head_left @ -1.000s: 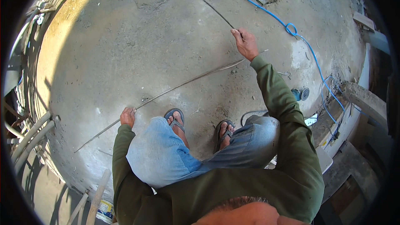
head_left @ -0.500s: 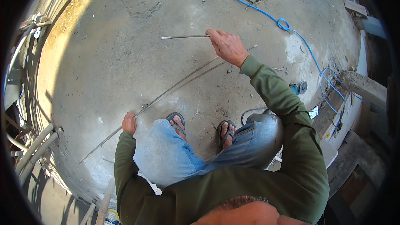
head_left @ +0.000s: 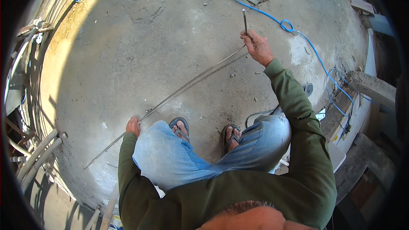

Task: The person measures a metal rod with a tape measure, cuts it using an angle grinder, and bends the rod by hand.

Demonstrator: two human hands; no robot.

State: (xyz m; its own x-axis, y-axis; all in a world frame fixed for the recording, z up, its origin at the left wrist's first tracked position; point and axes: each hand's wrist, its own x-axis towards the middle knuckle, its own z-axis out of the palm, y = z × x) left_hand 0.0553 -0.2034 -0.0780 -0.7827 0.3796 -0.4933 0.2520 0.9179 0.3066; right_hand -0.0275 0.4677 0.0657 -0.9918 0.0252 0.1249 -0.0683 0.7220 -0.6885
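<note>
Two long thin metal rods [head_left: 187,84] slant across the concrete floor from lower left to upper right, close together. My left hand [head_left: 133,126] is closed round them near their lower part, beside my left knee. At their upper end, my right hand [head_left: 258,47] is closed on a short dark rod [head_left: 245,20], which points away from me above the fingers. Whether this dark rod is separate or an end of one long rod is hidden by the hand. The long rods reach the right hand's fingers.
A blue hose [head_left: 266,13] with a loop runs along the far right. A disc-shaped tool head [head_left: 308,88] shows beside my right forearm. Concrete blocks [head_left: 372,88] stand at the right edge. Pale poles [head_left: 38,155] lie at left. My sandalled feet [head_left: 181,128] are between the knees.
My right hand has moved right and slightly nearer. The dark rod in it has swung from pointing left to pointing away from me. My left hand has barely moved.
</note>
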